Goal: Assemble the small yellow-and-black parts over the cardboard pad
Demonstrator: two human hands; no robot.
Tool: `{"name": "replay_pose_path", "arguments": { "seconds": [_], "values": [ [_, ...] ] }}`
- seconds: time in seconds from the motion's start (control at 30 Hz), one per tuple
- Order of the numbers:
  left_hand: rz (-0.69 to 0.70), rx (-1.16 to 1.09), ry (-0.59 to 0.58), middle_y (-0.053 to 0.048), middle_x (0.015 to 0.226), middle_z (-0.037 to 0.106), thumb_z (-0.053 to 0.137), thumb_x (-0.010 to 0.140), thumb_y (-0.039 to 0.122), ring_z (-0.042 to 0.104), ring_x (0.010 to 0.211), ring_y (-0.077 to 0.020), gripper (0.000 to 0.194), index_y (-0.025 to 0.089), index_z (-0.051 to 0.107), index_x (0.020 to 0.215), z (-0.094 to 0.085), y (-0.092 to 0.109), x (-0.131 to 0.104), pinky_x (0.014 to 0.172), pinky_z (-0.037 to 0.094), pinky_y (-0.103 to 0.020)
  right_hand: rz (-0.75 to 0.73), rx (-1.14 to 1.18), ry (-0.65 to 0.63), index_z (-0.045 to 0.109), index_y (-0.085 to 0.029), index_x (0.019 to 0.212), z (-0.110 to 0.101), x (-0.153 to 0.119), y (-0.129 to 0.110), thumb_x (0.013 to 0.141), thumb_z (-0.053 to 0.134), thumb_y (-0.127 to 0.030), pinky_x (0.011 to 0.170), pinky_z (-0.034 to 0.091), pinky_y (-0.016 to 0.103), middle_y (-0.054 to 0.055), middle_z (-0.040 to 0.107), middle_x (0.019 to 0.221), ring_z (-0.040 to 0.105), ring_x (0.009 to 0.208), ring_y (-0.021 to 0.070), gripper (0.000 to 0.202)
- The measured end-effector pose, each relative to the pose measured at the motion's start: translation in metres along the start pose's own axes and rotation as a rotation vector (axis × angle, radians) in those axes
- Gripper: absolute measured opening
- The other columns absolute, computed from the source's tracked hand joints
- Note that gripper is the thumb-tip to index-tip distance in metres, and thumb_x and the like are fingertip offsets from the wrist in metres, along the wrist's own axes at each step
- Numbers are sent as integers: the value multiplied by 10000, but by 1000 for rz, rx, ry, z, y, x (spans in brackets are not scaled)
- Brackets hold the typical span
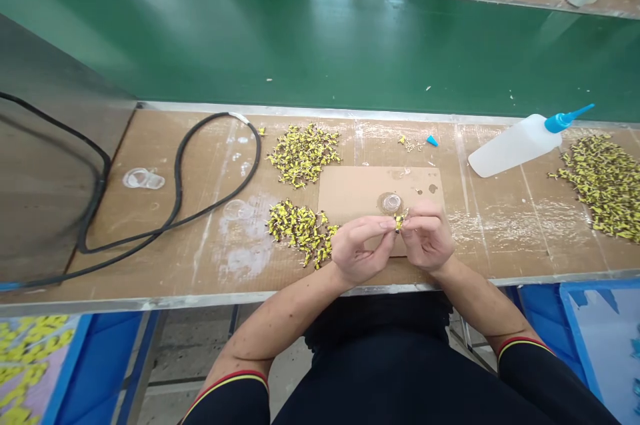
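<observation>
A small yellow piece [399,222] with dark and white bits is pinched between my fingertips, over the front part of a flat cardboard sheet [350,192]. My left hand [363,246] holds it from the left, its thumb and forefinger closed. From the right, my right hand [427,236] grips it with closed fingers. Just behind the fingertips, a small round clear blob [391,202] sits on the cardboard. Two heaps of similar yellow pieces, one farther back [305,153] and one nearer [300,226], lie left of the cardboard.
A white bottle [515,146] with a blue nozzle lies on the right, beside a larger yellow heap [607,185]. A blue cap [432,140] lies behind the cardboard. A black cable [177,178] loops at left. Blue trays flank me below the table. Another person's hands show at the top.
</observation>
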State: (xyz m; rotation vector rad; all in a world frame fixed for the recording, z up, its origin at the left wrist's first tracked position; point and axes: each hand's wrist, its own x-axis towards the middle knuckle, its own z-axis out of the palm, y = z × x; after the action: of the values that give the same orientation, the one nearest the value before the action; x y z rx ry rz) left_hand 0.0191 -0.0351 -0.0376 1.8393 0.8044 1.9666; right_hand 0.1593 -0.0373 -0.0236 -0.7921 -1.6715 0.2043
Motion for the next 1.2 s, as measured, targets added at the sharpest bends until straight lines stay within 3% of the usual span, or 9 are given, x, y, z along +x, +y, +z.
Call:
{"name": "replay_pose_path", "arguments": {
  "seconds": [0.23, 0.47, 0.63, 0.8, 0.9, 0.97, 1.07, 1.2],
  "values": [
    [50, -17, -5, -15, 888, 782, 713, 889, 65, 803, 788, -153, 313, 217, 607, 1141, -1, 0, 4, 730, 703, -259, -1, -4, 43, 598, -269, 1185, 0, -5, 4, 976, 576, -226, 562, 528, 349, 39, 610, 873, 610, 728, 199, 215],
    [49, -61, -29, -33, 918, 771, 690, 906, 72, 804, 842, -155, 222, 207, 627, 1071, -2, 3, 5, 747, 705, -261, -40, -7, 3, 623, -244, 1138, -1, 4, 2, 941, 586, -144, 618, 542, 365, 38, 613, 895, 613, 754, 190, 225],
    [58, 41, -14, -13, 899, 760, 688, 915, 105, 790, 790, -137, 178, 221, 617, 1031, -5, -1, 9, 719, 703, -266, -20, -40, -4, 632, -264, 1140, -4, 3, 3, 935, 594, -151, 624, 547, 380, 32, 619, 879, 628, 761, 203, 237],
    [15, 241, 165, -7, 885, 742, 701, 886, 130, 757, 825, -136, 119, 215, 650, 953, -34, -38, 31, 736, 660, -277, 32, -49, 18, 679, -257, 1090, -19, 6, 20, 899, 636, -112, 630, 525, 359, 34, 637, 879, 617, 769, 195, 245],
    [-167, 389, 339, -4, 821, 708, 681, 890, 189, 718, 771, -124, 18, 192, 665, 897, -63, -66, 47, 714, 608, -260, 114, -84, -59, 691, -272, 1020, -28, 12, 32, 901, 654, -129, 619, 515, 354, 19, 669, 819, 620, 733, 196, 190],
    [-286, 466, 407, -1, 797, 692, 688, 864, 224, 686, 719, -113, 53, 179, 666, 879, -80, -81, 53, 661, 563, -233, 153, -114, -62, 692, -267, 981, -33, 15, 37, 911, 651, -147, 601, 509, 349, 19, 681, 804, 621, 704, 189, 145],
    [-383, 529, 410, -7, 805, 696, 675, 851, 252, 666, 713, -115, 86, 174, 671, 886, -94, -95, 54, 653, 522, -232, 174, -134, -62, 687, -260, 962, -37, 19, 37, 915, 649, -148, 588, 504, 340, 15, 689, 784, 620, 679, 180, 127],
    [-420, 636, 274, -18, 810, 724, 657, 873, 250, 653, 708, -136, 84, 181, 701, 886, -97, -105, 53, 653, 485, -264, 170, -134, -164, 691, -252, 949, -37, 21, 34, 916, 645, -129, 581, 494, 325, 7, 702, 767, 609, 641, 163, 136]
  ]
}}
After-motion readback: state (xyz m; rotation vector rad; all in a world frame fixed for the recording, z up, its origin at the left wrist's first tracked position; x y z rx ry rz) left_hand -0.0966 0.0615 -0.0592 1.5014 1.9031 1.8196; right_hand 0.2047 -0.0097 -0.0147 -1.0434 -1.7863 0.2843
